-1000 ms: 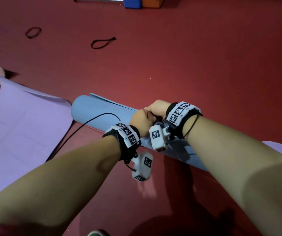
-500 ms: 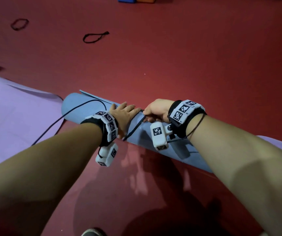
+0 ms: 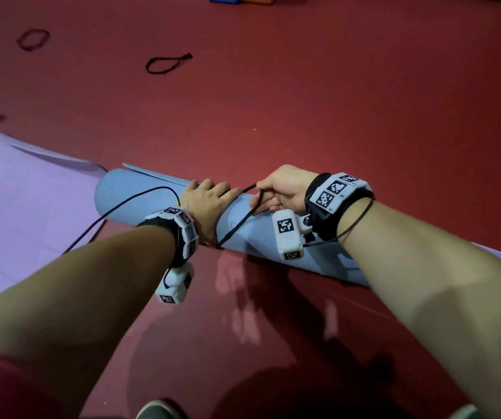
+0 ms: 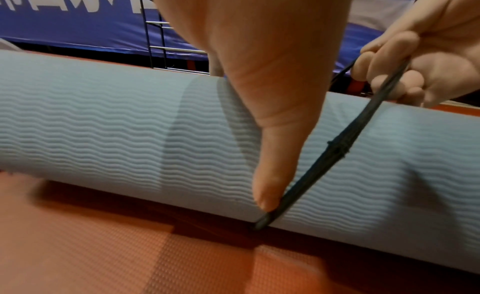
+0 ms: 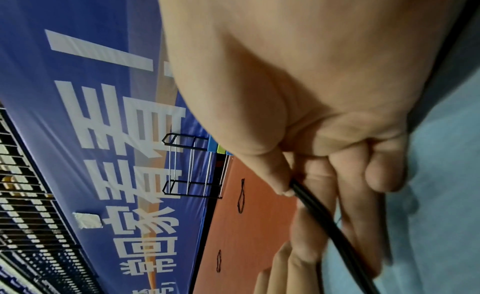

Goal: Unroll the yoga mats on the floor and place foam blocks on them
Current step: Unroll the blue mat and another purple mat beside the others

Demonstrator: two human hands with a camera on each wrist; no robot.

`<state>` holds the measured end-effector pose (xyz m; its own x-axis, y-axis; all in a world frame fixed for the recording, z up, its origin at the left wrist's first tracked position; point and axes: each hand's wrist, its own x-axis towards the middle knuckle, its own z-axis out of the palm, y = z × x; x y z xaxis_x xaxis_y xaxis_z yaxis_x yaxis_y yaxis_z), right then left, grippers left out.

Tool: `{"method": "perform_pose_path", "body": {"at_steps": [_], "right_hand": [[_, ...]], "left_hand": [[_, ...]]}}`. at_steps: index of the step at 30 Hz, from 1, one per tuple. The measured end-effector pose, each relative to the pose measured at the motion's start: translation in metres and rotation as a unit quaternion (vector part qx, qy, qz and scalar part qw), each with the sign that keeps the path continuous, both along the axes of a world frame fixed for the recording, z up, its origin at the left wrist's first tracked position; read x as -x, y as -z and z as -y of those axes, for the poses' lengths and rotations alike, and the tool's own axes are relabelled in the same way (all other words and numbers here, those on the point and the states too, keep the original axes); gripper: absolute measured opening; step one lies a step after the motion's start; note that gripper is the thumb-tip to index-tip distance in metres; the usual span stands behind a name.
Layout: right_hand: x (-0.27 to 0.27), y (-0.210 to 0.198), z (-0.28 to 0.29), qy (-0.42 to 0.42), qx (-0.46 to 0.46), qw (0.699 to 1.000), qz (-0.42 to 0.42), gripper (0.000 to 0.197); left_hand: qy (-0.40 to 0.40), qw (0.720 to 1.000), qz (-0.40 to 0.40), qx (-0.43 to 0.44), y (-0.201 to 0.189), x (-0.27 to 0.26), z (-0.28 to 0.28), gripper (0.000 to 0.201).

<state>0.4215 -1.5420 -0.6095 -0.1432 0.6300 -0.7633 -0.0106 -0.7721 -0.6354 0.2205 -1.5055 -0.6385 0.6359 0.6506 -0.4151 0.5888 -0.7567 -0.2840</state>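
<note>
Blue mat (image 3: 140, 198): rolled up on red floor (image 3: 334, 116), under both hands.
Left hand (image 3: 205, 204): flat on roll, fingers straight.
Right hand (image 3: 285, 189): pinching black tie band (image 3: 237, 222).
Purple mat (image 3: 16, 207): flat, touching roll's left end.
Room: bare floor beyond roll.
Left wrist view: thumb (image 4: 270, 175) pressing beside band (image 4: 335, 152).

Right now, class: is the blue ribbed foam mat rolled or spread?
Rolled: the blue ribbed foam mat lies as a cylinder, a black band looped around it.
</note>
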Motion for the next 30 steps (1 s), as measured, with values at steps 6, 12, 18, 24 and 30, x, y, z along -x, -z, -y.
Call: {"method": "perform_pose_path", "body": {"at_steps": [6, 12, 18, 24, 30], "right_hand": [[-0.017, -0.01, -0.004, -0.001, -0.069, 0.989, 0.132, 0.022], [-0.059, -0.012, -0.005, -0.059, -0.163, 0.895, 0.411, 0.02], [-0.096, -0.009, 0.006, -0.082, -0.136, 0.793, 0.589, 0.022], [-0.115, 0.005, 0.016, -0.066, -0.108, 0.789, 0.601, 0.023], [-0.116, 0.019, 0.018, -0.069, -0.131, 0.797, 0.586, 0.022]], "left_hand": [[-0.096, 0.995, 0.034, -0.009, -0.012, -0.008, -0.001, 0.124], [-0.202, 0.978, 0.057, 0.007, -0.017, 0.0, -0.007, 0.118], [-0.215, 0.975, 0.054, 0.018, -0.014, 0.0, -0.004, 0.117], [-0.21, 0.977, 0.041, 0.011, -0.006, -0.006, -0.002, 0.119], [-0.239, 0.971, 0.004, 0.003, 0.004, -0.029, -0.001, 0.126]]}}
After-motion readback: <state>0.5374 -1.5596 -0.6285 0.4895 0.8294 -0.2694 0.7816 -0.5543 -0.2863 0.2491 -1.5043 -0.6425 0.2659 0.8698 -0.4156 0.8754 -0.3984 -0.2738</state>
